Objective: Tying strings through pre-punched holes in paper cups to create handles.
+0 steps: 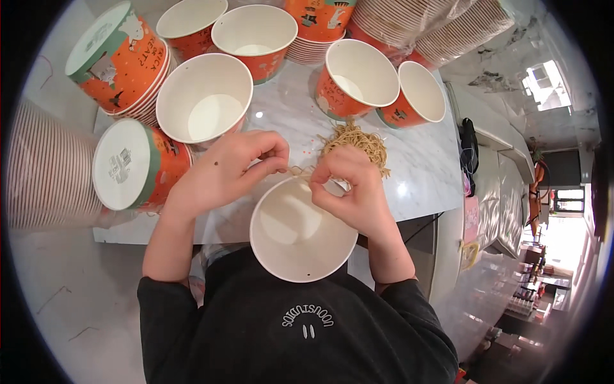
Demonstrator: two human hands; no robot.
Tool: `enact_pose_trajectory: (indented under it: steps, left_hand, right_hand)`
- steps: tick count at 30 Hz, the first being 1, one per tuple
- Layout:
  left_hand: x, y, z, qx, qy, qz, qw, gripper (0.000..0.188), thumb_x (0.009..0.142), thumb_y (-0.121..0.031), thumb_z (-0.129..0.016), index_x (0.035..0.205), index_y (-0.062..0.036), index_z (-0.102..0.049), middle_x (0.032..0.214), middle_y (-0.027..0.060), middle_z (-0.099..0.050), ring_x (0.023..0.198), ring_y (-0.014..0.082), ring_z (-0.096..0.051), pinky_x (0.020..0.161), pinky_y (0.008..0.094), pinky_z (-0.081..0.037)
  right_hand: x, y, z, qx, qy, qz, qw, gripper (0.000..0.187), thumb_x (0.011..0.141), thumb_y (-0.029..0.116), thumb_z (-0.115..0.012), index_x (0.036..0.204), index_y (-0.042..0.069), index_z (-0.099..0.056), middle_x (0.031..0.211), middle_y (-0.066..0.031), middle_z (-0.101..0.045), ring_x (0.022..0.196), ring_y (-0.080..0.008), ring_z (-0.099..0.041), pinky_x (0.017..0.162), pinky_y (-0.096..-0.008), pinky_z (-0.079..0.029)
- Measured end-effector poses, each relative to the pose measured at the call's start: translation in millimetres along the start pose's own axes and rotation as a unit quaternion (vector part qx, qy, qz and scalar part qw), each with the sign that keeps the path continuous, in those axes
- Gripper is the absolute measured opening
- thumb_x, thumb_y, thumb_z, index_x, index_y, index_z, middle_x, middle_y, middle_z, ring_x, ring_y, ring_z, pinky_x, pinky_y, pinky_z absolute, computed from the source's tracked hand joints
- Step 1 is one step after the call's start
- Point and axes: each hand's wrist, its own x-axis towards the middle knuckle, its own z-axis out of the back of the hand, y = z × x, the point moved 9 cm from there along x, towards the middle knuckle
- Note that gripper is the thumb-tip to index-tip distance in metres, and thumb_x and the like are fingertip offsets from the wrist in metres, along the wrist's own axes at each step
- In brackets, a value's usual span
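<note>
A white-lined paper bucket [281,246] rests tilted against me at the table's front edge, its mouth facing up. A small hole shows near its rim on the side closest to my body. At its far rim my left hand [240,166] pinches a thin tan cord [299,171] between thumb and fingertips. My right hand [350,189] is closed in a pinch on the same cord, just right of the left hand. How the cord meets the rim is partly hidden by my fingers. Just beyond my right hand lies a tangled pile of tan cords [368,142].
Orange printed buckets stand around: a large one [204,99] at left, another [361,73] at right, with several more behind. Stacked buckets [121,57] lean at far left, next to a plastic-wrapped stack [51,166]. More wrapped stacks [441,29] sit at the back of the marble table [422,169].
</note>
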Motion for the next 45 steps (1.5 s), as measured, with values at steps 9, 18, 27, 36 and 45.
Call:
enact_pose_trajectory:
  steps: [9, 18, 27, 36, 45]
  left_hand:
    - [-3, -21, -9, -0.001, -0.028, -0.061, 0.998, 0.007, 0.094, -0.005, -0.066, 0.098, -0.0019, -0.062, 0.089, 0.0093, -0.068, 0.082, 0.0237, -0.065, 0.074, 0.0341, -0.049]
    - [-6, -38, -8, 0.092, -0.053, -0.09, 0.99, 0.009, 0.092, -0.005, -0.069, 0.098, -0.0038, -0.062, 0.09, 0.0093, -0.065, 0.081, 0.0284, -0.062, 0.074, 0.0368, -0.048]
    - [-15, -49, 10, 0.125, -0.161, -0.147, 0.968, 0.022, 0.086, 0.003, -0.072, 0.106, -0.0042, -0.066, 0.095, 0.0081, -0.067, 0.086, 0.0262, -0.063, 0.075, 0.038, -0.051]
    - [-15, -52, -16, -0.035, -0.096, -0.181, 0.978, 0.022, 0.084, 0.006, -0.071, 0.105, -0.0036, -0.069, 0.1, 0.0093, -0.071, 0.094, 0.0264, -0.07, 0.081, 0.034, -0.055]
    - [-4, -20, 6, 0.101, -0.113, -0.044, 0.987, 0.012, 0.088, 0.004, -0.063, 0.099, -0.0001, -0.063, 0.095, 0.0145, -0.066, 0.09, 0.0338, -0.065, 0.077, 0.0415, -0.052]
  right_hand:
    - [0, 6, -3, 0.101, -0.042, -0.03, 0.994, 0.016, 0.08, 0.011, -0.083, 0.089, 0.004, -0.071, 0.085, -0.006, -0.069, 0.086, -0.025, -0.066, 0.082, -0.0375, -0.049]
    - [-3, 10, -7, 0.061, -0.05, 0.012, 0.997, 0.013, 0.08, 0.009, -0.083, 0.086, 0.008, -0.071, 0.081, -0.003, -0.066, 0.081, -0.0232, -0.064, 0.083, -0.0355, -0.046]
    - [-4, 16, -21, -0.104, -0.047, 0.073, 0.991, 0.014, 0.075, 0.01, -0.081, 0.087, 0.009, -0.072, 0.089, -0.0046, -0.06, 0.085, -0.0263, -0.06, 0.089, -0.0404, -0.046]
    - [-6, -10, -45, 0.322, 0.138, -0.111, 0.93, 0.062, 0.09, 0.02, -0.078, 0.144, 0.002, -0.055, 0.132, -0.0153, -0.067, 0.132, -0.0265, -0.056, 0.105, -0.0409, -0.048]
    - [-4, -77, 43, 0.752, -0.12, -0.135, 0.634, 0.028, 0.114, 0.029, -0.042, 0.114, 0.007, -0.059, 0.078, 0.0027, -0.047, 0.082, -0.0127, -0.055, 0.103, -0.0406, -0.048]
